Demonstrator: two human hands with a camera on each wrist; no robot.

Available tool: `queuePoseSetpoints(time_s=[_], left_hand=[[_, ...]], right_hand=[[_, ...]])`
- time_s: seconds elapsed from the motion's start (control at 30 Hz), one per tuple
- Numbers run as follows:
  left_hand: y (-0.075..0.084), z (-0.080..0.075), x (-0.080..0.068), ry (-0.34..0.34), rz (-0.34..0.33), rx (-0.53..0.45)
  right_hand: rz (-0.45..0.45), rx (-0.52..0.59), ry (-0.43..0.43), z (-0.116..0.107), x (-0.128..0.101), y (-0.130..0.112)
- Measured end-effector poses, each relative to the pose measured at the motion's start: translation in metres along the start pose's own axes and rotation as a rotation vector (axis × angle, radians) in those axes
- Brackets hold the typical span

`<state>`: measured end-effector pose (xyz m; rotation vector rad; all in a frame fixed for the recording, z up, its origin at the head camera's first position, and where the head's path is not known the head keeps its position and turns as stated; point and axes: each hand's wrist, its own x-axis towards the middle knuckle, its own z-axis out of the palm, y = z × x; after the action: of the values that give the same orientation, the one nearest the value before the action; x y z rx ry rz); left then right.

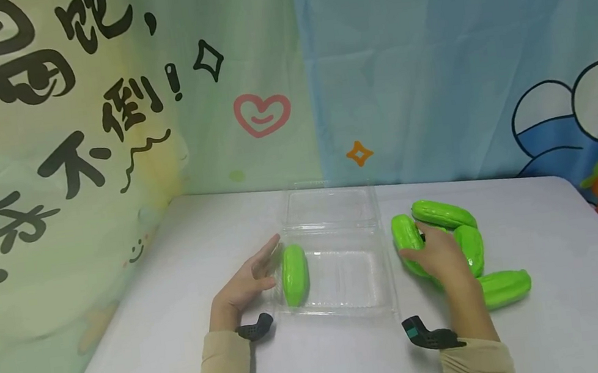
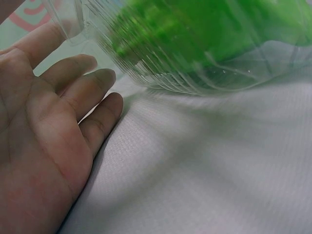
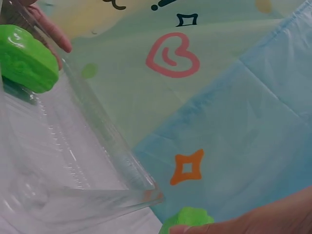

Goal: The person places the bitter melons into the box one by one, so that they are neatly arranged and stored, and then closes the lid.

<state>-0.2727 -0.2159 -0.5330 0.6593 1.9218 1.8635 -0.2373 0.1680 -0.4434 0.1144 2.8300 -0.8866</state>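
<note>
At the left, a pale printed backdrop (image 1: pixel 123 151) with dark lettering rises behind the white table (image 1: pixel 147 357). A tan sleeve (image 1: pixel 222 367) leads to the left hand (image 1: pixel 245 288), a black wrist camera (image 1: pixel 256 327) at its wrist; this hand is relaxed, fingers extended and thumb spread away, gripping nothing. It stands at the left wall of a clear container (image 1: pixel 344 273), and in the left wrist view the forefinger reaches behind the transparent rim; whether the other fingers touch the plastic, I cannot tell. Just right of the left hand, the first green piece (image 1: pixel 295 275), long and glossy like a cucumber, lies inside the container along its left side, pointing away from the person. The rest of the container's floor extends rightward from it, with the lid (image 1: pixel 330 207) folded back on the far side. Beyond the container's right wall, apart from it, the second green piece (image 1: pixel 405 231) is held by the right hand (image 1: pixel 444 256), its thumb on the near side and the other fingers partly hidden. Behind that hand lies the far green piece (image 1: pixel 443 214), just right of it the upright green piece (image 1: pixel 470 248), and nearer the person, beside the wrist, the lowest green piece (image 1: pixel 505 288).
</note>
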Motion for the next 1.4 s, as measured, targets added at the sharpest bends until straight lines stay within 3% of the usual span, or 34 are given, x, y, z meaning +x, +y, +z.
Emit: queuePoseSetpoints(time_s=[0.7, 1.03, 1.4], left_hand=[[0.001, 0.001, 0.001, -0.001, -0.007, -0.012], [0.000, 0.001, 0.001, -0.002, -0.013, -0.013], [0.000, 0.000, -0.001, 0.006, -0.013, 0.020]], right_hand=[[0.002, 0.058, 0.007, -0.011, -0.007, -0.003], [-0.057, 0.145, 0.052, -0.014, -0.013, -0.020], [-0.096, 0.235, 0.002, 0.000, -0.013, -0.044]])
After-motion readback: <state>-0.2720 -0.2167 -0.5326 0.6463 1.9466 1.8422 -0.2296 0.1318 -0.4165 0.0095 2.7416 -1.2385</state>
